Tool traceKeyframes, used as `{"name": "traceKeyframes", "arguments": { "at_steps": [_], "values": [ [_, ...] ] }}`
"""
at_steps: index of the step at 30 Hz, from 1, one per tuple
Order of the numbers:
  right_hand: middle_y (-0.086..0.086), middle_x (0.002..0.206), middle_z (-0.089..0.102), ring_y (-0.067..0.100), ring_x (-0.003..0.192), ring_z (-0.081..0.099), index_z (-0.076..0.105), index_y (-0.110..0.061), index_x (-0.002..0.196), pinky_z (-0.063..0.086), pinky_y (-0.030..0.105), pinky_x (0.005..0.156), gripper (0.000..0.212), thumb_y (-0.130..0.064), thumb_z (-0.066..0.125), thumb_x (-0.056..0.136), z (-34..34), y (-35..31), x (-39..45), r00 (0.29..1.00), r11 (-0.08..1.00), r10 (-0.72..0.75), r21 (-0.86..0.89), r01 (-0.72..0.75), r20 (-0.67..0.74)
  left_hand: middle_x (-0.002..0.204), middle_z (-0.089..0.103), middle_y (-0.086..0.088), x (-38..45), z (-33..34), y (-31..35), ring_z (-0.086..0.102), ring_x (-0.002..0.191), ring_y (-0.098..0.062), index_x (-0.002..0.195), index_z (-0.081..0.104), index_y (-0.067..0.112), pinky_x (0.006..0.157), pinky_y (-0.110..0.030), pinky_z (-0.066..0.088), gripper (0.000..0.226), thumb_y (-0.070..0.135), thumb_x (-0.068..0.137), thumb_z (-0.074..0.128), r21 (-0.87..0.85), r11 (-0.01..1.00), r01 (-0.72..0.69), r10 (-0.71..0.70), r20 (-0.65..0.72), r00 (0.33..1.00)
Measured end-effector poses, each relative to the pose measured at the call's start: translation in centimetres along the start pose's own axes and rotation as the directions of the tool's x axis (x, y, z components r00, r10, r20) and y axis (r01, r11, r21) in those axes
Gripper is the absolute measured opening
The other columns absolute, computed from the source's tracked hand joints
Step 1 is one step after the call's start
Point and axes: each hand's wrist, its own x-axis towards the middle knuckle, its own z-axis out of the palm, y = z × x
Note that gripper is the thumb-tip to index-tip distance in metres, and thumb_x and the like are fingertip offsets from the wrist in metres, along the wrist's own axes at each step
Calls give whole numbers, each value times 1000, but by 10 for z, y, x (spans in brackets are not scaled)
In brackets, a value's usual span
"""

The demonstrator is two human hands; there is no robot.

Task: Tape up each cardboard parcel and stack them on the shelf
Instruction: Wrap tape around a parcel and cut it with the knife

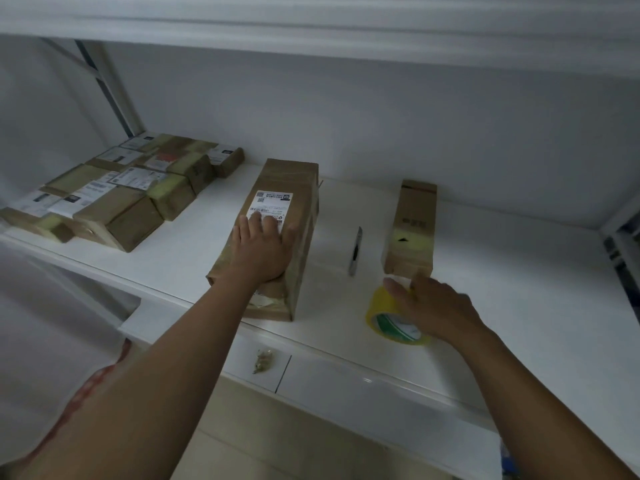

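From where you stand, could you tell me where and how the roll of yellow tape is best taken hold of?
Grip the yellow tape roll by its outer rim, coming down from above. It lies flat on the white shelf with its hole facing up, so thumb and fingers can close on opposite sides of the ring. The right hand is already over it, beside the small parcel.

A utility knife point(355, 252) lies lengthwise on the white surface, roughly midway between its back and front edges. Below the front edge, a small crumpled scrap point(263, 361) sits on a white drawer front point(363, 386). A diagonal metal brace point(107, 88) crosses the back left corner.
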Motion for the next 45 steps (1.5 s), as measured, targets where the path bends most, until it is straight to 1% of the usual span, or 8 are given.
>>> {"name": "traceKeyframes", "arguments": {
  "at_steps": [7, 13, 23, 30, 33, 38, 42, 45],
  "values": [
    [11, 99, 60, 30, 88, 56, 54, -6, 107, 41, 34, 66, 30, -33, 41, 100, -20, -93, 81, 967, 961, -207, 151, 230, -150, 158, 24, -20, 2, 8, 2, 15, 147, -40, 143, 34, 9, 121, -58, 9, 62, 52, 102, 17, 8, 1000, 15, -15, -17, 1000],
    [18, 140, 42, 38, 126, 47, 48, -11, 135, 42, 45, 102, 35, -16, 41, 100, 40, -106, 141, 1000, 1000, 1, 2, -1, -10, 166, -5, -17, -1, 10, -2, -11, 152, -37, 159, 3, 18, 121, -55, -8, 74, 63, 99, 9, 37, 999, -2, -1, 76, 997],
    [21, 138, 51, 37, 120, 55, 40, -8, 143, 47, 42, 95, 42, -12, 36, 101, 40, -79, 145, 994, 993, -27, -110, 39, 107, 166, -15, -13, -1, 4, 5, -20, 151, -31, 160, -5, 24, 121, -49, -14, 76, 67, 97, 3, 41, 999, 33, -40, 171, 984],
    [18, 117, 66, 36, 104, 62, 61, -8, 123, 50, 38, 83, 40, -37, 41, 103, 27, -84, 133, 938, 897, -285, 290, 334, -198, 165, -17, -13, 4, 13, -1, -22, 150, -35, 160, -6, 24, 119, -51, -15, 71, 60, 99, -1, 69, 998, 7, -18, 158, 987],
    [14, 109, 72, 33, 97, 68, 61, -7, 125, 54, 42, 79, 34, -30, 49, 103, 24, -85, 126, 807, 780, -378, 313, 541, -454, 167, 3, -10, 11, 9, -12, -2, 152, -37, 158, 13, 27, 122, -56, 3, 84, 62, 86, -13, 87, 996, -36, 27, 104, 994],
    [9, 83, 59, 26, 70, 57, 65, -4, 100, 34, 26, 60, 29, -27, 47, 103, 20, -85, 123, 583, 750, -235, 237, 618, -778, 157, 32, -6, 5, -7, -10, 29, 140, -33, 149, 37, 31, 113, -47, 24, 49, 48, 106, 19, 116, 993, -24, 29, -39, 999],
    [7, 92, 58, 21, 73, 56, 55, -6, 103, 36, 27, 63, 37, -36, 34, 104, 17, -90, 116, 611, 679, -123, 383, 626, -782, 166, 8, -10, 7, 7, -11, -8, 152, -36, 156, 21, 26, 120, -50, -9, 55, 47, 106, 10, 96, 995, 10, -10, -1, 1000],
    [3, 94, 69, 21, 71, 66, 46, -11, 104, 48, 29, 60, 31, -38, 30, 105, 14, -94, 115, 678, 547, -50, 548, 633, -733, 167, -2, -8, 12, 6, -15, -11, 153, -35, 159, 6, 20, 122, -51, -7, 61, 49, 105, 8, 98, 995, 27, -31, 40, 999]
  ]
}}
